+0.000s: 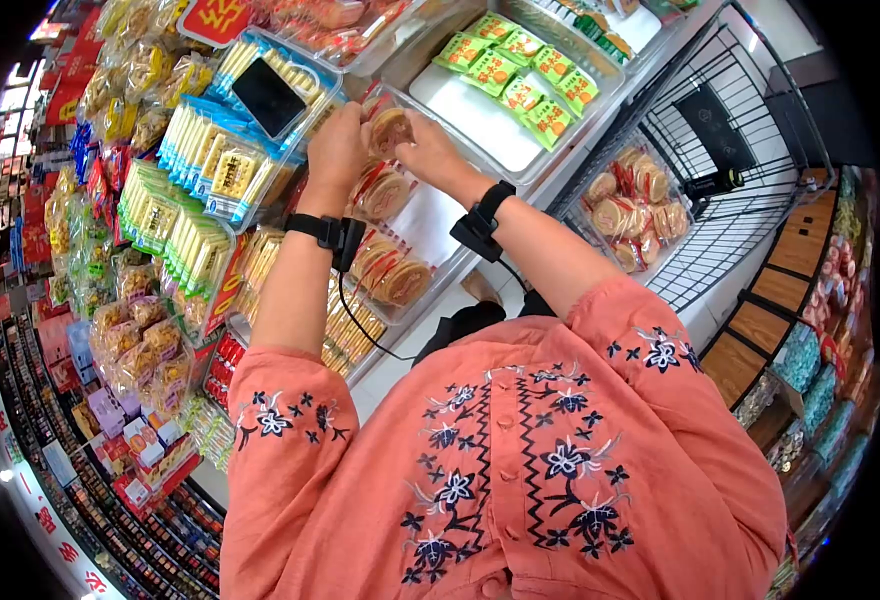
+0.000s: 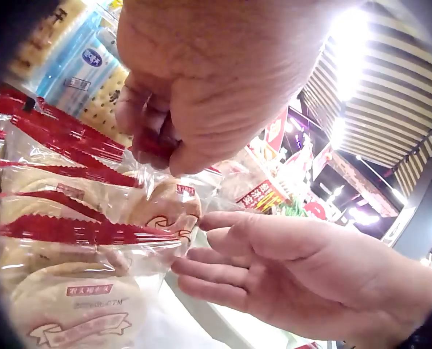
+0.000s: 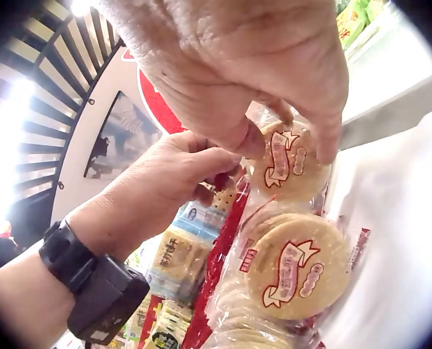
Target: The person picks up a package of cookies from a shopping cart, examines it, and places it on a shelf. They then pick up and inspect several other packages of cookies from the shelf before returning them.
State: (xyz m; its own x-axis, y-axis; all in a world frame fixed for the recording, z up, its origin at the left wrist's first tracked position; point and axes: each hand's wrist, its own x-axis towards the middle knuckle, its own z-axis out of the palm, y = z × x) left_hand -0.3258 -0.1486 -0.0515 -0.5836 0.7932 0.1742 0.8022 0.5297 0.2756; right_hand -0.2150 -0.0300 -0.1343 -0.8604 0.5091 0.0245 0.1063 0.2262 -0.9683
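Note:
Clear packets of round flat biscuits with red edges (image 1: pixel 397 277) (image 3: pixel 297 267) stand in a row in a display bin. My left hand (image 1: pixel 338 150) (image 2: pixel 216 80) (image 3: pixel 154 185) pinches the edge of one packet between thumb and curled fingers. That same round biscuit packet (image 1: pixel 390 130) (image 2: pixel 165 207) (image 3: pixel 292 163) lies between the thumb and fingers of my right hand (image 1: pixel 438 160) (image 2: pixel 303 269) (image 3: pixel 238 65), which holds it from the other side. Both hands are close together above the row.
Left of the hands, a phone-like dark slab (image 1: pixel 269 97) lies on blue cracker packs (image 1: pixel 192 150). Green packets (image 1: pixel 520 75) lie in a tray beyond. A wire cart (image 1: pixel 750 230) at right holds a container of round biscuits (image 1: pixel 630 215).

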